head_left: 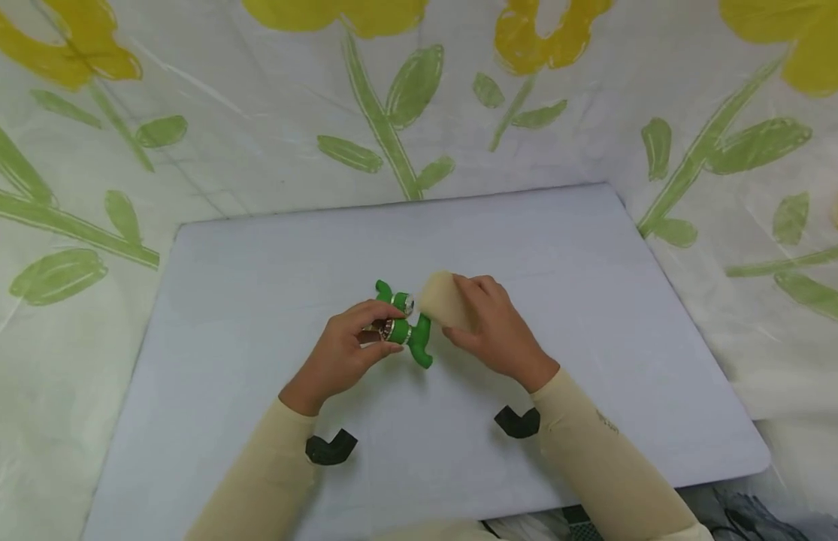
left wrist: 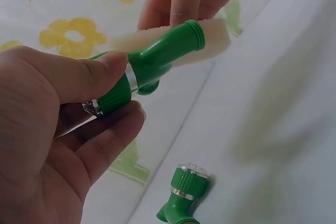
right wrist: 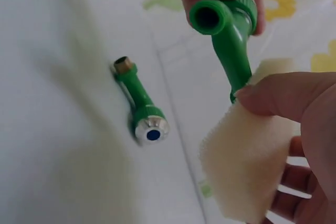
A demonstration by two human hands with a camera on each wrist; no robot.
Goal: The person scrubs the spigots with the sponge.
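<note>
My left hand (head_left: 343, 344) pinches a green plastic valve (left wrist: 168, 45) by its ribbed, silver-banded knob, thumb on one side and fingers on the other. Its forked pipe end points toward my right hand (head_left: 500, 334). That hand grips a cream-coloured sponge (right wrist: 247, 156), thumb on the near face and fingers behind. In the right wrist view the sponge's upper edge overlaps the valve's lower pipe branch. A second green valve (right wrist: 142, 95) lies on the table just beyond my left hand, showing a silver cap with a blue centre and a brass-coloured end.
Both valves and hands are over the white table (head_left: 256, 300). A floral plastic sheet (head_left: 270, 143) hangs behind and beside it. Black curved pieces (head_left: 332, 448) stick out at both sleeves. Dark cloth and cables (head_left: 750, 518) lie beyond the table's near right edge.
</note>
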